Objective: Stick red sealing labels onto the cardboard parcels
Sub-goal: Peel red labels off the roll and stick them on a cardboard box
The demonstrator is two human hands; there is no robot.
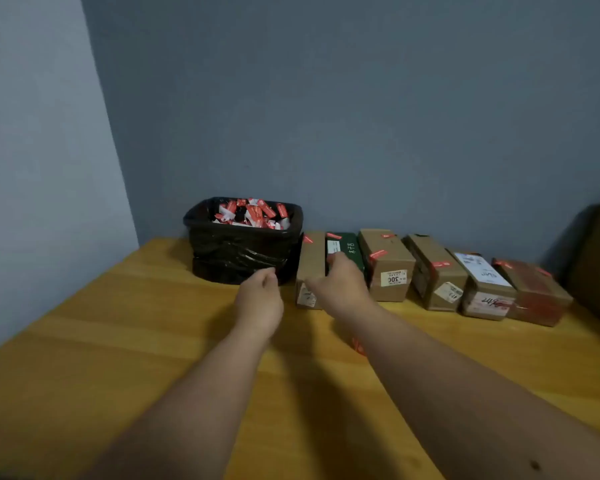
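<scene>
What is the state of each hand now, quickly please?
Left hand: fingers curled near the black bin; whether it pinches anything cannot be told.
Right hand: rests on the green parcel; grip cannot be told.

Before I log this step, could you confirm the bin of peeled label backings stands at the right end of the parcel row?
Not quite: the head view shows the bin at the left end of the parcel row, beside the first brown parcel.

Glossy wooden table [84, 341], matt cardboard parcels [388, 268], shiny plastic bin-liner [236, 258]
</scene>
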